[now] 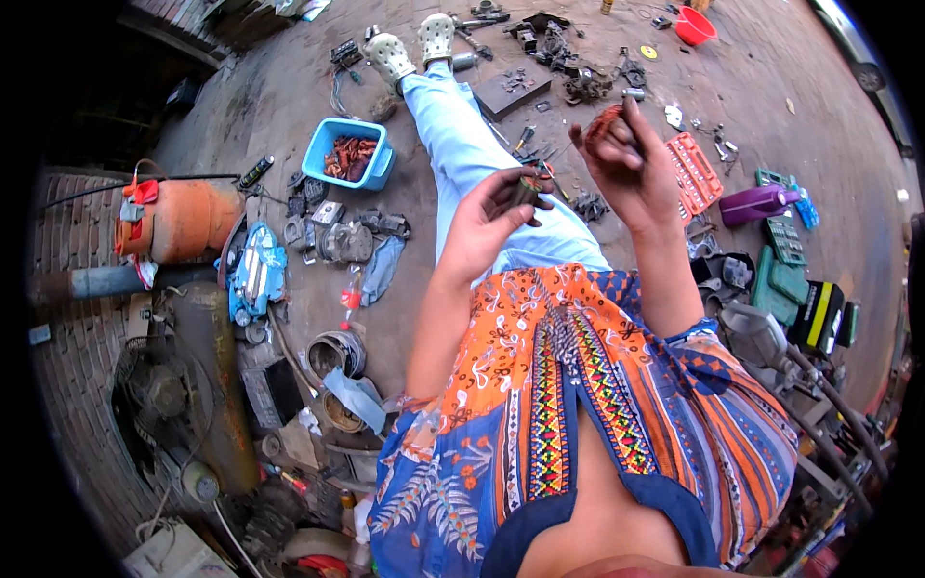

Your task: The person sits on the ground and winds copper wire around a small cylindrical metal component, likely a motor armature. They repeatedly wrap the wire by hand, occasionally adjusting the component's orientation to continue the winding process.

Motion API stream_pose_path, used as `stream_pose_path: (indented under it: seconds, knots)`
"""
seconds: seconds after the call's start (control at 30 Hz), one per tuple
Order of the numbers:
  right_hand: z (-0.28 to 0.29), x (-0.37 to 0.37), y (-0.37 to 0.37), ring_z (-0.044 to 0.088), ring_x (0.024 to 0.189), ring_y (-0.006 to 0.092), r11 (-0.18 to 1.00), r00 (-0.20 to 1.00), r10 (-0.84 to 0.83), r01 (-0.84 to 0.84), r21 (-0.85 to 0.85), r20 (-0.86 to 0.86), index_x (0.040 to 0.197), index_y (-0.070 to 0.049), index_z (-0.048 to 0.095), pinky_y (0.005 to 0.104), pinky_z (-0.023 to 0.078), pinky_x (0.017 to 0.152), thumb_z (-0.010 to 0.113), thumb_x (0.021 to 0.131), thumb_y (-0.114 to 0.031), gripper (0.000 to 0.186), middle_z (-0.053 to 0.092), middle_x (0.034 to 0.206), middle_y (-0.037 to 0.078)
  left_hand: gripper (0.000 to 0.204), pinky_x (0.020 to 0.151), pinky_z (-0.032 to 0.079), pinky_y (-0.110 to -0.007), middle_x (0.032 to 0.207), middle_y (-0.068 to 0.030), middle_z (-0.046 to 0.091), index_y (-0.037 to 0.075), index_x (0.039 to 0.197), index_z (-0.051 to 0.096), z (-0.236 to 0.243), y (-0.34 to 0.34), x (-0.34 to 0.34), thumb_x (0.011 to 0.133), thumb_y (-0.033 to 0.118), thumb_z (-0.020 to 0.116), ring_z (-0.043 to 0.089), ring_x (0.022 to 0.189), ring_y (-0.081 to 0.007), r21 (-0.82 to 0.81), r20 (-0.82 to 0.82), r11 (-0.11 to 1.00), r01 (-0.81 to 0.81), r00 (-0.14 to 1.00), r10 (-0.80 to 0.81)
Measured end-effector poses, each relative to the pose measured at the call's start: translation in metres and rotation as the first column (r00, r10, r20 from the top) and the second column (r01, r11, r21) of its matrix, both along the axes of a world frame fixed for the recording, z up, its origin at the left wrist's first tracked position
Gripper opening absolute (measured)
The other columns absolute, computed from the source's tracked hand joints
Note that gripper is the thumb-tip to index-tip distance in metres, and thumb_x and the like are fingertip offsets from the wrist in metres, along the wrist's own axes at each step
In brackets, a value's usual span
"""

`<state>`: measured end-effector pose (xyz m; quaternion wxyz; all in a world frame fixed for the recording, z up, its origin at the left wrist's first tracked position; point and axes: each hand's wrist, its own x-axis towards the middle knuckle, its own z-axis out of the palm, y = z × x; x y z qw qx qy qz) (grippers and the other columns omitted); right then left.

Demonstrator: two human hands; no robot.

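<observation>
My left hand (489, 214) is closed round a small dark cylindrical metal part (525, 191), held above my lap. Raised to the right of it, my right hand (638, 173) has its fingers curled round a reddish copper coil (605, 125). The two hands are apart. A small silver cylinder (633, 93) shows just beyond the right fingertips; whether they touch it I cannot tell. On the ground left of my legs stands a light blue plastic tub (388, 164) with reddish-brown copper pieces (349, 157) in it. My legs (453, 135) stretch out forward.
Right of my legs lie a red socket-set tray (696, 173), a purple bottle (756, 205) and green tool cases (779, 279). An orange gas cylinder (183, 220) stands at the left. Greasy metal parts (559, 53) lie far ahead, near a red bowl (695, 26).
</observation>
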<state>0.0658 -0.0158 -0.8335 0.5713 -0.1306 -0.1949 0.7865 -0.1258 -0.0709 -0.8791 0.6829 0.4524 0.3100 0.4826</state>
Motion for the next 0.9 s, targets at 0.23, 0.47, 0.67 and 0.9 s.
stream_pose_path:
  seconds: [0.23, 0.47, 0.67, 0.9]
  knots:
    - [-0.024, -0.032, 0.047, 0.044, 0.125, 0.0257, 0.615, 0.164, -0.684, -0.396, 0.682, 0.711, 0.131, 0.000, 0.037, 0.0449, 0.016, 0.111, 0.051, 0.081, -0.004, 0.053, 0.049, 0.130, 0.014, 0.038, 0.070, 0.048, -0.025, 0.105, -0.0086, 0.057, 0.001, 0.115, 0.049, -0.001, 0.053, -0.005, 0.080, -0.002, 0.063, 0.057, 0.089, -0.0133, -0.003, -0.287, 0.950, -0.314, 0.910, 0.300]
    - [-0.074, -0.047, 0.084, 0.061, 0.078, 0.0214, 0.454, -0.107, -0.872, -0.541, 0.708, 0.477, 0.086, -0.005, 0.056, 0.0447, 0.032, 0.104, 0.062, 0.075, -0.011, 0.014, 0.060, 0.074, 0.005, 0.037, 0.082, 0.046, -0.026, 0.108, -0.0069, 0.054, -0.001, 0.116, 0.049, -0.041, 0.087, -0.012, 0.081, 0.000, 0.062, 0.054, 0.095, -0.0131, 0.084, -0.345, 0.928, -0.362, 0.863, 0.368]
    - [-0.059, -0.069, 0.074, 0.059, 0.064, 0.0253, 0.634, 0.028, -0.483, -0.678, 0.372, 0.875, 0.072, -0.002, 0.056, 0.0406, 0.039, 0.089, 0.065, 0.074, -0.014, 0.015, 0.056, 0.058, 0.005, 0.038, 0.077, 0.046, -0.027, 0.107, -0.0084, 0.056, 0.002, 0.119, 0.052, -0.066, 0.088, -0.038, 0.082, 0.000, 0.060, 0.056, 0.094, -0.0173, 0.243, -0.451, 0.819, -0.520, 0.687, 0.570]
    - [-0.075, -0.085, 0.058, 0.049, 0.057, 0.0053, 0.859, 0.350, 0.310, -0.502, -0.102, 0.884, 0.069, -0.002, 0.057, 0.0225, 0.040, 0.054, 0.060, 0.087, -0.026, 0.030, 0.053, 0.060, 0.000, 0.045, 0.069, 0.046, -0.028, 0.107, -0.0123, 0.056, -0.008, 0.124, 0.044, -0.077, 0.078, -0.086, 0.093, 0.025, 0.050, 0.054, 0.090, -0.0189, -0.555, 0.516, 0.826, -0.100, 0.738, 0.435]
